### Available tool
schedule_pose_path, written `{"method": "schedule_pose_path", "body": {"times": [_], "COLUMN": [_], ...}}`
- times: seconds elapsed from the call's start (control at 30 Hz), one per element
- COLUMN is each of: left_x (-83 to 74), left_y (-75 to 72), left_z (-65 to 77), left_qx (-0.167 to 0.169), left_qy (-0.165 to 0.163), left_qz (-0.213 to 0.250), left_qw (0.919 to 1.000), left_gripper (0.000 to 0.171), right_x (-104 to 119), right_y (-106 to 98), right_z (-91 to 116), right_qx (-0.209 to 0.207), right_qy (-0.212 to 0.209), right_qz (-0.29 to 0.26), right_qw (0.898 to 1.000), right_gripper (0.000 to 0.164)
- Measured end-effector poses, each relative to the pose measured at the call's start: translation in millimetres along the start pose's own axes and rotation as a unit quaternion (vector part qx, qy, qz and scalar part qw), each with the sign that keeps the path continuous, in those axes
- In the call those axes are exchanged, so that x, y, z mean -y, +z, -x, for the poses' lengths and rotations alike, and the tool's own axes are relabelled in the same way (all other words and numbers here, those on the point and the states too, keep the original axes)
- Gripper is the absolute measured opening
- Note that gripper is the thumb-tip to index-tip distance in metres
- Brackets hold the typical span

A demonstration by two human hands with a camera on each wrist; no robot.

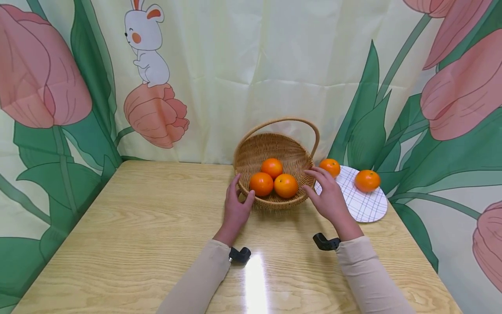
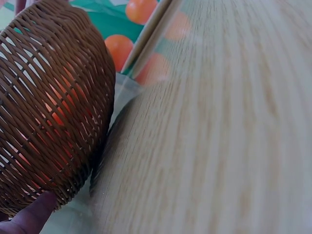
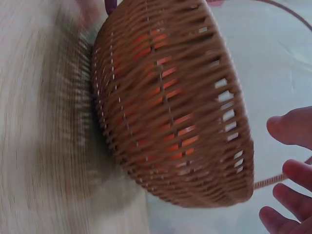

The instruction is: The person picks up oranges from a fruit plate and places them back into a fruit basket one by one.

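Head: wooden table, tulip-print curtain behind basket.

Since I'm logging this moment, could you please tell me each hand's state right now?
Left hand: at the basket; whether it grips cannot be told.
Right hand: open, holding nothing.

five oranges, one wicker basket, one checked plate, one wooden table

Light wooden table, white glare streak; cream curtain, pink tulips, printed rabbit
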State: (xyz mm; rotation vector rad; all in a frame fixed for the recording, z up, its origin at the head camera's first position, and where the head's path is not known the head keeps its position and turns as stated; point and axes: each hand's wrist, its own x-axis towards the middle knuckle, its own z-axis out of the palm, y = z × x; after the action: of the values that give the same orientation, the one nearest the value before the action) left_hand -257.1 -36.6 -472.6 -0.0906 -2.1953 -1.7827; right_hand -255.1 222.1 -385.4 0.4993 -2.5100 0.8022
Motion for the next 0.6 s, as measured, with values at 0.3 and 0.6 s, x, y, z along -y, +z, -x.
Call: {"method": "schedule_pose_path", "body": {"times": [0.3,0.6], "left_x": [2.7,2.7], "left_y": [0.7,0.9], "left_z": [-0.8,-0.1], "left_qx": [-0.002,-0.002], "left_qy": [0.001,0.005], "left_qz": [-0.002,0.002], "left_qw": [1.0000,1.0000], "left_gripper": [0.068,0.068], "right_x": [-18.5,-36.1], "right_y": [-7.8,-16.0], "right_z": [-1.3,-3.2], "right_qx": [-0.022,-0.023], "right_qy": [0.013,0.050], "right_qz": [0.006,0.028], "right_qw": [1.000,0.998], "right_gripper": [0.043,0.043]}}
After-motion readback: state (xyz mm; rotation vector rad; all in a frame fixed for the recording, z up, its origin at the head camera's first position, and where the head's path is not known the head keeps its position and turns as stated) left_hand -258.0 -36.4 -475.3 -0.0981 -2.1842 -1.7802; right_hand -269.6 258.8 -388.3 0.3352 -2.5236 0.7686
